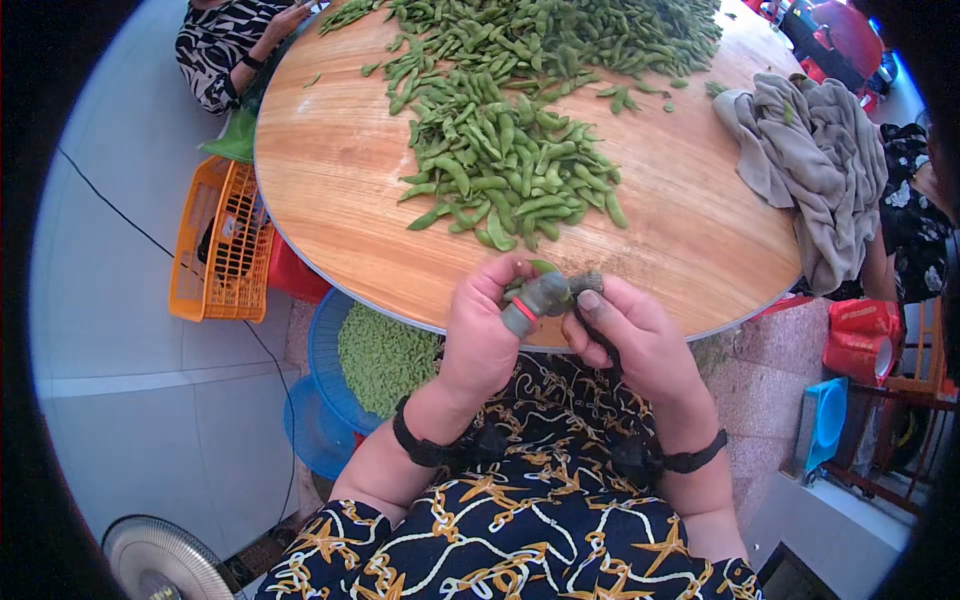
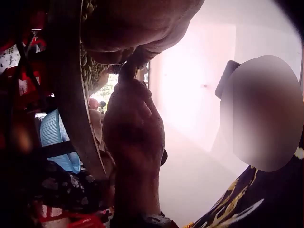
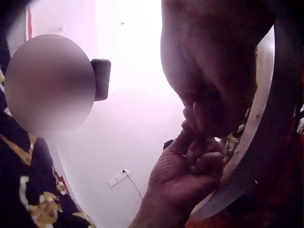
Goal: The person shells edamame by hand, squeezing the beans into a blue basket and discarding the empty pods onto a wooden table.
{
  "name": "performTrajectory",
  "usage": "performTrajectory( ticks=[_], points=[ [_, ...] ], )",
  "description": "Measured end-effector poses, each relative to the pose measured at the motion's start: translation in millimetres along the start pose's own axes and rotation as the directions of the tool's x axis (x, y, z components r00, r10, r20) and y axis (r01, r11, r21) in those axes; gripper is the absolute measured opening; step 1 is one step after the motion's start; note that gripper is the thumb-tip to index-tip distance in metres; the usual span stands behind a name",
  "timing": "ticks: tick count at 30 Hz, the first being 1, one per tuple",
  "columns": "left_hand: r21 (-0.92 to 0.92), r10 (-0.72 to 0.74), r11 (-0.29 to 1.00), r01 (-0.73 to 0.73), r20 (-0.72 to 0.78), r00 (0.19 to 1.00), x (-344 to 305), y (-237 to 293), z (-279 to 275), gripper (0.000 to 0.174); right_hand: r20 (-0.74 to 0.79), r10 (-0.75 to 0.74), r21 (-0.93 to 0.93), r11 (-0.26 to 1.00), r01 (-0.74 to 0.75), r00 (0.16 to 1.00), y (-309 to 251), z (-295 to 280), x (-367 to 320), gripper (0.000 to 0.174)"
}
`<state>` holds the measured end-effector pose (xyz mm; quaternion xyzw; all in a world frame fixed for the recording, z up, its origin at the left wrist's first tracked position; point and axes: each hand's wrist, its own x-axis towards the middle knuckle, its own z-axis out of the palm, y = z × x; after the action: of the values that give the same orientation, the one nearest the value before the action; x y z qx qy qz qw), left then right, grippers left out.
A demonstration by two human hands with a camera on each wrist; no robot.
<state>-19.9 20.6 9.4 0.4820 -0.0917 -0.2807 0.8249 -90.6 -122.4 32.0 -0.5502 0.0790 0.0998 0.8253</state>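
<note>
Over the near edge of the round table, my left hand [image 1: 485, 325] pinches a green edamame pod [image 1: 545, 267] between thumb and forefinger. Its thumb wears a grey-green sleeve [image 1: 547, 296] with a red band round it. My right hand [image 1: 645, 335] meets it from the other side, fingers curled in at the pod, with dark coverings [image 1: 595, 335] on its fingers. The two hands touch at the fingertips, and most of the pod is hidden between them. Beyond them lies a heap of edamame pods [image 1: 510, 170]. Both wrist views show the hands dark against a bright wall.
Below the table's left edge stands a blue basin [image 1: 322, 345] of shelled beans [image 1: 385, 355]. An orange crate [image 1: 235, 245] is farther left. A grey cloth [image 1: 805, 150] drapes over the wooden table [image 1: 330, 180] at right. Other people sit at both sides. A fan [image 1: 165, 560] stands lower left.
</note>
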Motion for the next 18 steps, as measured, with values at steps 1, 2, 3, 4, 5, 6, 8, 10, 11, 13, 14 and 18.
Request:
performTrajectory(
  ticks=[1,2,3,4,5,6,8,10,11,13,14,18],
  points=[
    [0.037,0.040,0.999,-0.039,-0.010,0.999,-1,-2,0,0.013,-0.002,0.006,0.004,1.000,-0.006,1.000,1,0,1,0.023],
    [0.038,0.040,0.999,-0.040,-0.011,0.999,-2,-3,-1,0.013,-0.005,0.012,0.007,1.000,-0.012,1.000,2,0,1,0.023],
    [0.045,0.046,0.998,-0.046,-0.005,0.999,-2,-4,-2,0.015,-0.003,0.013,0.008,1.000,-0.013,1.000,1,0,0,0.023],
    [0.052,0.053,0.997,-0.053,0.000,0.999,-3,-4,-4,0.017,0.022,0.014,0.053,0.998,-0.015,1.000,0,0,-2,0.023],
    [0.052,0.053,0.997,-0.053,-0.003,0.999,-3,-4,-5,0.017,0.047,0.015,0.099,0.995,-0.020,0.999,-1,1,-3,0.023],
    [0.122,0.078,0.990,-0.077,-0.007,0.997,-3,-4,-5,0.017,0.048,0.018,0.099,0.995,-0.023,0.999,0,1,-2,0.023],
    [0.191,0.105,0.976,-0.101,-0.008,0.994,-2,-3,-6,0.016,0.007,0.013,0.001,1.000,-0.013,1.000,4,1,0,0.020],
    [0.407,0.104,0.904,-0.129,0.083,0.991,-2,1,-8,0.017,0.040,0.043,0.114,0.992,-0.047,0.998,8,-3,1,0.019],
    [0.406,0.103,0.905,-0.127,0.081,0.991,-2,3,-10,0.017,0.078,0.071,0.226,0.970,-0.087,0.994,10,-3,1,0.018],
    [-0.052,-0.109,0.991,0.127,0.262,0.959,-1,9,-15,0.015,0.123,0.116,0.330,0.932,-0.151,0.986,9,-1,-1,0.017],
    [-0.054,-0.109,0.990,0.127,0.258,0.960,1,9,-19,0.015,0.172,0.151,0.429,0.878,-0.212,0.974,8,1,-2,0.016],
    [-0.195,-0.119,0.959,0.206,0.382,0.917,3,6,-24,0.018,0.214,0.182,0.509,0.818,-0.268,0.960,10,4,-2,0.016]
  ],
)
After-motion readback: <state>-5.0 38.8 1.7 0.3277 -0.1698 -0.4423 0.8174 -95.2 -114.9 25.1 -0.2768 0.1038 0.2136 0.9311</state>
